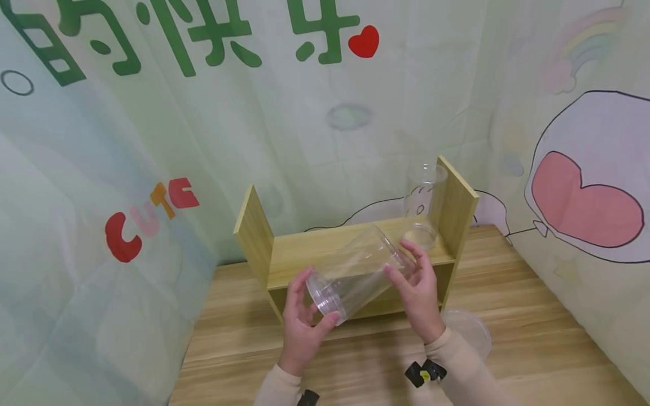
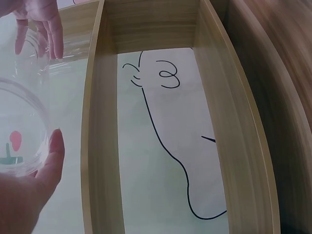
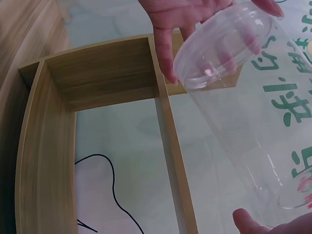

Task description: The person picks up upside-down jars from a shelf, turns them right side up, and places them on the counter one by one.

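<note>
Both hands hold a clear plastic jar (image 1: 358, 268) tilted in front of the wooden shelf (image 1: 299, 254). The left hand (image 1: 304, 332) grips its lower left end, where a ringed rim or lid (image 3: 224, 46) shows; I cannot tell which. At the upper right end, the right hand (image 1: 418, 293) holds the jar between thumb and fingers. A second clear jar (image 1: 424, 206) stands upright on the shelf's top board, by the right side panel. In the left wrist view, only part of the held jar (image 2: 29, 105) shows.
A clear round piece (image 1: 469, 332) lies on the wooden table (image 1: 213, 349), partly behind the right forearm. The shelf has raised side panels and an open compartment below. A printed cloth (image 1: 304, 152) hangs behind and along both sides.
</note>
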{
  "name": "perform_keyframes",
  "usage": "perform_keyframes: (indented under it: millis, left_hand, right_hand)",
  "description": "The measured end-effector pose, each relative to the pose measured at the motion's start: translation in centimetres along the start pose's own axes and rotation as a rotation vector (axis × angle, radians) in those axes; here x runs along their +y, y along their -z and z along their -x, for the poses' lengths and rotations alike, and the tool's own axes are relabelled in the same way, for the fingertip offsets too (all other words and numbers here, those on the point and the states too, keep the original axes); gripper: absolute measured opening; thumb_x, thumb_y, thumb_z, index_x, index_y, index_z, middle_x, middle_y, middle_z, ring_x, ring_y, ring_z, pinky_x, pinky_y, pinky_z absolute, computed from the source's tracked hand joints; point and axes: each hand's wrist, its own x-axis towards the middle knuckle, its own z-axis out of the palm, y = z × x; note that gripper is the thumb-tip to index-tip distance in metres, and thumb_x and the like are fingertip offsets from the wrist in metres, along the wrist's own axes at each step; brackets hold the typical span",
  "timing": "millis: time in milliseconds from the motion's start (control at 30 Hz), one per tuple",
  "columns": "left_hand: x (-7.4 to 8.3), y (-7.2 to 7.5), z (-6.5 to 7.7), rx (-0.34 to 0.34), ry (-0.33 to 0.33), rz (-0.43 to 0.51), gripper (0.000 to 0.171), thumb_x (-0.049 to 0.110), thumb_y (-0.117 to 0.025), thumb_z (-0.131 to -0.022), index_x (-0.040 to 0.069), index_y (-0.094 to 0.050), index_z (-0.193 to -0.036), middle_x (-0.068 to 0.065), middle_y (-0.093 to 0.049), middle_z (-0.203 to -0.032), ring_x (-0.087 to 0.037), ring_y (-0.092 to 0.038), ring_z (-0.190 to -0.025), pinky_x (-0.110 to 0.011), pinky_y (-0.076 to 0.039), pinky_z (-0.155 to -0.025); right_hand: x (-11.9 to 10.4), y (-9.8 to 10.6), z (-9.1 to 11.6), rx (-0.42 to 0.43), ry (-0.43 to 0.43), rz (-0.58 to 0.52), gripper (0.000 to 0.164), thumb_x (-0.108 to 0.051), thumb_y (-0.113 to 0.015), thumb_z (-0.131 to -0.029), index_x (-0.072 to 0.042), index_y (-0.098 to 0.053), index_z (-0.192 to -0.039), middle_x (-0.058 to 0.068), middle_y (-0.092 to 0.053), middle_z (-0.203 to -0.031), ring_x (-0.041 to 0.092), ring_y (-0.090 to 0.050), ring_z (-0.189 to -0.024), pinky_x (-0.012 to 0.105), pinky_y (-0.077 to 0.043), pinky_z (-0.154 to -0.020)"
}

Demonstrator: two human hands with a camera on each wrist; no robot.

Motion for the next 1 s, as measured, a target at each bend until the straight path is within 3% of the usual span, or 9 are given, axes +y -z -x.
perform_keyframes:
  millis: [267, 500, 867, 1000]
  left_hand:
    - [-0.7, 1.5, 1.1, -0.015, 0.026, -0.059, 0.077, -0.002, -0.07, -0.07, -0.004, -0.029, -0.135, -0.025, -0.029, -0.133, -0.039, -0.04, -0.109, -0.047, -0.05, -0.074]
    - [-2.1, 2.7, 1.6, -0.066, -0.025, -0.08, 0.076, -0.001, -0.069, -0.071, -0.005, -0.028, -0.136, -0.027, -0.03, -0.132, -0.038, -0.043, -0.108, -0.046, -0.05, -0.072]
    - [-0.5, 2.4, 1.9, -0.084, 0.032, -0.127, 0.074, 0.001, -0.068, -0.069, -0.005, -0.032, -0.133, -0.025, -0.035, -0.131, -0.032, -0.043, -0.107, -0.041, -0.052, -0.068]
    - [-0.5, 2.7, 2.1, -0.093, 0.075, -0.148, 0.074, 0.003, -0.069, -0.07, -0.003, -0.033, -0.134, -0.02, -0.035, -0.132, -0.032, -0.041, -0.107, -0.041, -0.052, -0.069]
  right_hand:
    - [-0.1, 0.4, -0.2, 0.008, 0.026, 0.035, 0.051, 0.003, -0.056, -0.086, 0.007, -0.032, -0.13, 0.008, -0.035, -0.136, 0.028, -0.032, -0.124, 0.026, -0.042, -0.089]
    - [0.0, 1.0, -0.6, 0.02, 0.057, 0.031, 0.05, 0.005, -0.057, -0.084, 0.01, -0.035, -0.128, 0.013, -0.037, -0.134, 0.03, -0.034, -0.123, 0.026, -0.045, -0.086]
    - [-0.7, 2.6, -1.8, 0.039, 0.047, 0.187, 0.045, -0.001, -0.059, -0.086, -0.001, -0.042, -0.128, 0.006, -0.042, -0.131, 0.026, -0.039, -0.12, 0.025, -0.044, -0.086]
    - [-1.3, 3.3, -2.7, 0.057, 0.078, 0.234, 0.045, -0.002, -0.059, -0.086, 0.0, -0.041, -0.128, 0.006, -0.042, -0.13, 0.024, -0.039, -0.119, 0.024, -0.043, -0.086]
